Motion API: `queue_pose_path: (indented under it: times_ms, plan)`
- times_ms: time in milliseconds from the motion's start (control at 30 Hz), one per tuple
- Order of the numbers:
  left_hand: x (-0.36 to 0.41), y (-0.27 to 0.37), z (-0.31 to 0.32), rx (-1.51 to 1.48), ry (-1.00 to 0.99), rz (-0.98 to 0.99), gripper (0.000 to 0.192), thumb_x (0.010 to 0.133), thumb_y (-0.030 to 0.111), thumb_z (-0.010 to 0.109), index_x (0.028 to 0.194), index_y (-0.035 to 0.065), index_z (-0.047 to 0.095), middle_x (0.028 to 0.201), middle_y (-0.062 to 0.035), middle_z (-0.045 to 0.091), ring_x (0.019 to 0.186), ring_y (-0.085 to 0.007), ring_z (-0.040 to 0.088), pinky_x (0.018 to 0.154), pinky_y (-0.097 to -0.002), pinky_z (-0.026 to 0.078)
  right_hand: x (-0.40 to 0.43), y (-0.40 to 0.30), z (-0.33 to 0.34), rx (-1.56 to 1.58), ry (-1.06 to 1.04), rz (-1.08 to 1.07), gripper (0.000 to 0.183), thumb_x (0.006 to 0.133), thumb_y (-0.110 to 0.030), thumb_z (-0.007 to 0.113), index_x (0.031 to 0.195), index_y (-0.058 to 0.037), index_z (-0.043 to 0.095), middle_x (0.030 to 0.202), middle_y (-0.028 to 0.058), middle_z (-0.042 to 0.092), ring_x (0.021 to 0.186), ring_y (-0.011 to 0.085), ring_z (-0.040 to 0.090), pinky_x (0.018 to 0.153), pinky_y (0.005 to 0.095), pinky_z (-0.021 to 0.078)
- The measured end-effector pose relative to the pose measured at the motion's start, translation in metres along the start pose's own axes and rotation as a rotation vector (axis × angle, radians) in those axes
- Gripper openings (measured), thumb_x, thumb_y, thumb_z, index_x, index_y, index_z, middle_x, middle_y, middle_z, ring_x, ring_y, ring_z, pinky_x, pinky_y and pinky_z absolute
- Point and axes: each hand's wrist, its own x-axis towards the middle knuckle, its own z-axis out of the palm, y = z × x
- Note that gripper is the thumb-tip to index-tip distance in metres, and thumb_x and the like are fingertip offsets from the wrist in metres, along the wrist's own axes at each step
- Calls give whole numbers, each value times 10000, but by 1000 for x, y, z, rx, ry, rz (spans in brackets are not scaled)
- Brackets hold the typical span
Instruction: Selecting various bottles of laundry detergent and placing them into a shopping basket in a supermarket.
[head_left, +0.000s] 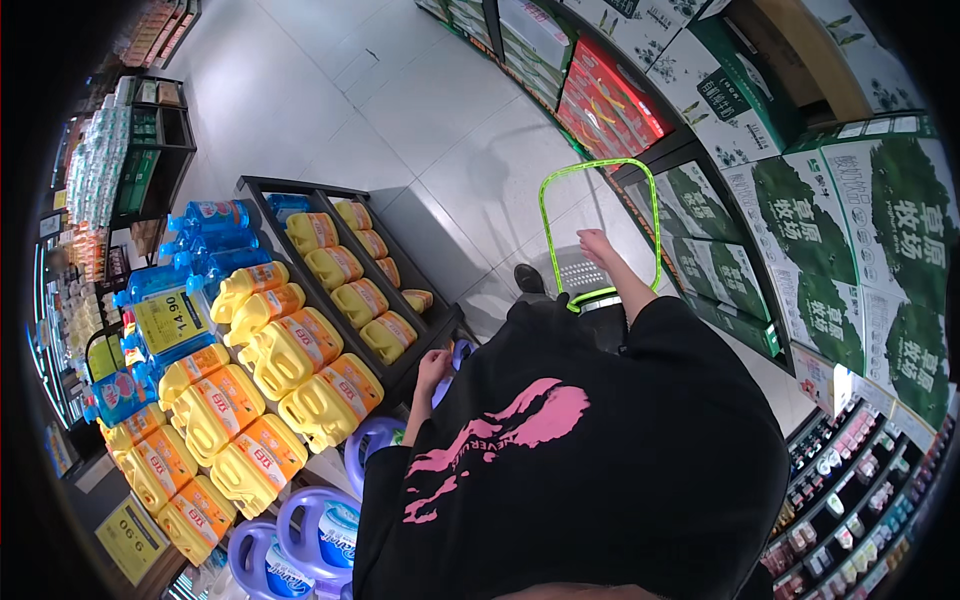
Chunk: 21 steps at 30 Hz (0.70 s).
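My right hand (595, 247) has its fingers curled and nothing visible in them. It appears within a lime-green looped frame (547, 225), which looks like part of a shopping cart, with a grey perforated panel (585, 274) below. My left hand (433, 369) is loosely curled beside the purple handle of a jug (463, 352); whether it touches the handle is unclear. Yellow detergent jugs with orange labels (292, 349) are stacked to its left. Larger purple-handled jugs (319, 525) stand nearer my body.
A dark display rack (330, 262) holds more yellow jugs. Blue bottles (217, 240) are stacked behind a yellow price sign (171, 320). Cartons (802, 225) line the right shelves, with a red box (611, 97) further up. A tiled floor (360, 112) runs between the displays. My dark shoe (529, 278) is on it.
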Motion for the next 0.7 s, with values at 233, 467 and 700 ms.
queue_pose_path:
  times_ms: [233, 467, 700]
  plan:
    - [8, -3, -37, -110, 219, 40, 174, 847, 143, 581, 884, -2, 668, 777, -46, 651, 717, -121, 593, 660, -251, 469, 3, -39, 54, -158, -43, -30, 259, 861, -296, 596, 982, -66, 595, 651, -14, 547, 508, 112, 496, 515, 286, 437]
    - [44, -21, -53, -169, 325, -83, 228, 825, 214, 608, 856, -3, 672, 736, -32, 637, 674, -108, 581, 618, -256, 459, -5, -54, 115, -546, -233, -100, 216, 846, -258, 586, 760, -64, 625, 626, 8, 583, 539, 85, 532, 432, 248, 399]
    - [108, 10, -80, -419, 338, 32, 295, 822, 264, 574, 804, -10, 680, 700, -46, 646, 559, -136, 582, 499, -295, 439, -26, -78, 138, -778, -245, -90, 245, 816, -229, 602, 874, -16, 707, 755, 52, 662, 632, 145, 602, 581, 286, 480]
